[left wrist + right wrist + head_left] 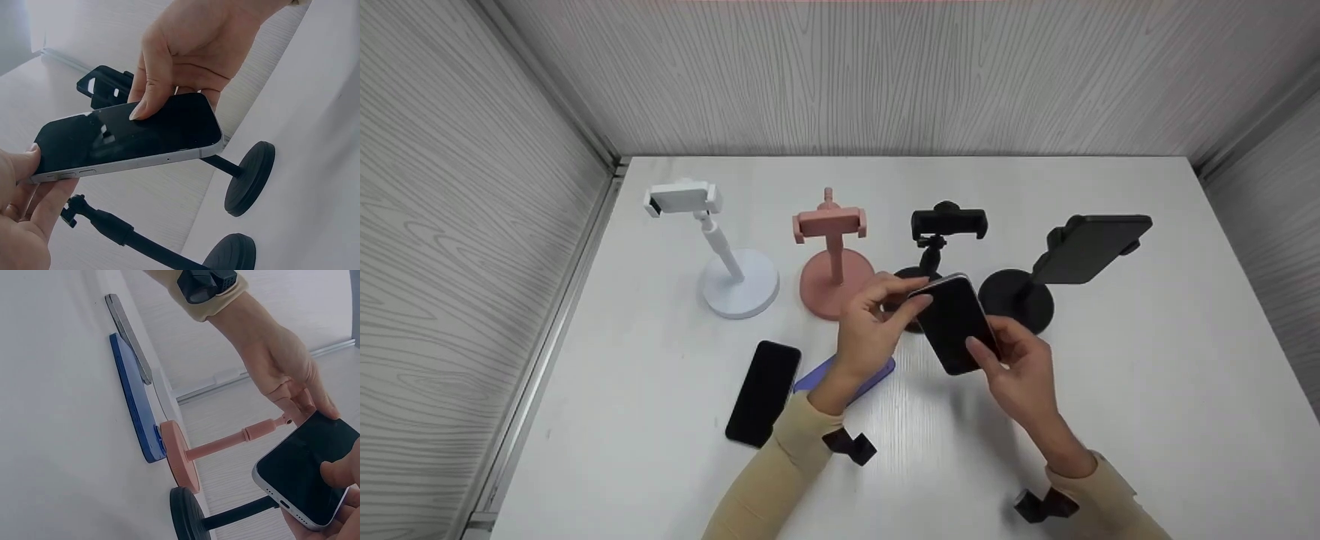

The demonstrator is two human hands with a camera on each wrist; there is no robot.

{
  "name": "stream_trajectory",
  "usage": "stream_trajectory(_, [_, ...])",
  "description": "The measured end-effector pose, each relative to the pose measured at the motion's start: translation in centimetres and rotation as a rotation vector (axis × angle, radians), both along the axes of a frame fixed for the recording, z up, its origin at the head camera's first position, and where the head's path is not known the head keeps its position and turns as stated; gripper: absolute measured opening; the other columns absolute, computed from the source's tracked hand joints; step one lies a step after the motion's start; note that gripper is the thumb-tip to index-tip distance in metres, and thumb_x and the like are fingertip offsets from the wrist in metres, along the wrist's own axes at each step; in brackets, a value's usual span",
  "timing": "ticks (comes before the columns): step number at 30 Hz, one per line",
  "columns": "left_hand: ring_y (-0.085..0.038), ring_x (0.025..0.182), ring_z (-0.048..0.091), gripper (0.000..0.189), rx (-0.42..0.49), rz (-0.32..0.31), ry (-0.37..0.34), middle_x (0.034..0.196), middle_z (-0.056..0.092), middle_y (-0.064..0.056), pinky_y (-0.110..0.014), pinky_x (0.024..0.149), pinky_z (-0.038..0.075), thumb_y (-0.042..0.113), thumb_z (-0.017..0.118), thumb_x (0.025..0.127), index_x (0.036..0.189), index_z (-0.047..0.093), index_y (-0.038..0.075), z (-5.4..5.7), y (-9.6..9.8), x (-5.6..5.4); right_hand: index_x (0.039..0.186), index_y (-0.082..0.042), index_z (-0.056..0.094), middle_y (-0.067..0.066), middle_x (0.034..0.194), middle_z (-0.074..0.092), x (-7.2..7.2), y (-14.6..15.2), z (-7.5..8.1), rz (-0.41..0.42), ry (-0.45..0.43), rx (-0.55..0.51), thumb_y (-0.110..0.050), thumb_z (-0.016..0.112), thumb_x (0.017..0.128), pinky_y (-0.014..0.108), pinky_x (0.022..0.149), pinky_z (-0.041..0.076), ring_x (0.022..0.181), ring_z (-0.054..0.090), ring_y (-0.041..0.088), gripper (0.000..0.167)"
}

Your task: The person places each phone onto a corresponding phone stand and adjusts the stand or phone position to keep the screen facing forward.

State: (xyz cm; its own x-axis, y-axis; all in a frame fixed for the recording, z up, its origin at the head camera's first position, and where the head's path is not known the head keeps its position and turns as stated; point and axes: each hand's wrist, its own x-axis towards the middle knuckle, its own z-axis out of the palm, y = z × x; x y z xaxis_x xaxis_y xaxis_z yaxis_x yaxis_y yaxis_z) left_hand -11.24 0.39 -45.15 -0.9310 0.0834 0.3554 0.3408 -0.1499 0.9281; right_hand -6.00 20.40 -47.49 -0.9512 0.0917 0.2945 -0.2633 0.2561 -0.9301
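Observation:
Above the table, both hands hold a smartphone [949,327] with a dark screen and a silver edge. It is tilted, screen up. My left hand [868,330] pinches its far end between thumb and fingers. On the nearer part, my right hand [1021,373] grips it, the thumb lying on the screen, as the left wrist view also shows. Just behind the phone stands a black phone stand [949,223] with an unoccupied clamp; its base is partly hidden. Below my left forearm lie a black-screened phone [763,394] and a blue phone [877,376], the latter partly covered by the wrist.
A white stand [740,283] and a pink stand [831,222] stand at the left, their clamps unoccupied. At the right, another black stand [1017,301] carries a dark phone [1095,250]. Wood-grain panels [840,82] enclose the white table [1170,390] at the back and sides.

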Motion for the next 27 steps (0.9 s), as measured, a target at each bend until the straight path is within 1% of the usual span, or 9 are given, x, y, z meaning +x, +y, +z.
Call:
stream_trajectory(3, [-0.004,0.083,0.065,0.022,-0.023,0.037,0.019,0.091,0.066,-0.021,-0.016,0.067,0.057,0.001,0.079,0.092,0.113,0.079,-0.004,0.2,0.2,0.1,0.114,0.006,0.073,-0.010,0.095,0.076,-0.1,-0.2,0.1,-0.002,0.020,0.009,0.010,0.074,0.091,0.015,0.065,0.058,0.078,0.071,0.005,0.023])
stream_trajectory(5, [-0.003,0.081,0.062,0.021,-0.040,0.058,0.032,0.089,0.066,-0.021,-0.013,0.065,0.053,0.003,0.079,0.092,0.113,0.079,-0.003,0.3,0.4,0.1,0.116,0.005,0.073,-0.002,0.095,0.077,0.0,-0.3,-0.1,-0.010,0.034,0.031,0.008,0.075,0.092,0.015,0.064,0.058,0.078,0.070,0.004,0.025])
stream_trajectory(8, [-0.002,0.078,0.060,0.020,-0.063,0.077,0.044,0.088,0.067,-0.019,-0.013,0.063,0.051,0.004,0.079,0.093,0.111,0.080,-0.002,0.4,0.5,0.1,0.121,0.003,0.071,0.010,0.096,0.077,0.1,-0.6,-0.3,-0.024,0.045,0.086,0.005,0.077,0.091,0.014,0.064,0.057,0.080,0.069,0.002,0.030])
stream_trajectory(10, [-0.001,0.077,0.059,0.019,-0.072,0.088,0.042,0.087,0.067,-0.018,-0.014,0.062,0.049,0.005,0.079,0.093,0.111,0.081,-0.001,0.4,0.6,0.1,0.125,0.002,0.070,0.014,0.099,0.077,0.2,-0.8,-0.6,-0.036,0.047,0.135,0.001,0.079,0.090,0.014,0.065,0.056,0.081,0.068,0.003,0.036])
stream_trajectory(15, [-0.001,0.077,0.057,0.018,-0.082,0.108,0.027,0.086,0.066,-0.017,-0.013,0.062,0.045,0.006,0.079,0.093,0.110,0.081,0.000,0.4,0.7,0.0,0.137,0.002,0.063,0.013,0.109,0.075,0.6,-1.3,-1.3,-0.085,0.088,0.325,-0.010,0.089,0.084,0.018,0.070,0.055,0.086,0.066,0.011,0.060])
stream_trajectory(18, [-0.001,0.077,0.057,0.018,-0.085,0.117,0.029,0.085,0.066,-0.017,-0.013,0.063,0.044,0.006,0.079,0.093,0.110,0.081,0.000,0.5,0.8,-0.1,0.145,0.003,0.056,0.015,0.115,0.071,0.7,-1.7,-1.8,-0.104,0.137,0.421,-0.016,0.093,0.079,0.023,0.071,0.053,0.089,0.063,0.016,0.078])
stream_trajectory(21, [-0.001,0.077,0.057,0.017,-0.106,0.136,0.036,0.084,0.067,-0.016,-0.013,0.063,0.044,0.007,0.080,0.093,0.109,0.082,0.001,0.7,0.9,-0.2,0.152,0.004,0.049,0.018,0.121,0.068,0.7,-2.0,-2.2,-0.108,0.177,0.484,-0.021,0.096,0.075,0.033,0.078,0.056,0.095,0.063,0.021,0.094])
stream_trajectory(24, [-0.001,0.076,0.058,0.017,-0.132,0.155,0.037,0.085,0.069,-0.014,-0.013,0.062,0.044,0.009,0.080,0.093,0.109,0.083,0.003,0.9,0.9,-0.2,0.156,0.005,0.042,0.022,0.129,0.066,0.7,-2.4,-2.4,-0.109,0.186,0.517,-0.026,0.099,0.072,0.044,0.088,0.060,0.107,0.066,0.028,0.106])
stream_trajectory(27, [-0.001,0.077,0.060,0.017,-0.139,0.158,0.028,0.086,0.070,-0.014,-0.013,0.062,0.046,0.010,0.081,0.093,0.108,0.083,0.003,1.1,0.8,-0.1,0.156,0.010,0.038,0.026,0.131,0.064,0.7,-2.7,-2.4,-0.118,0.172,0.534,-0.027,0.100,0.070,0.050,0.090,0.060,0.110,0.066,0.032,0.112])
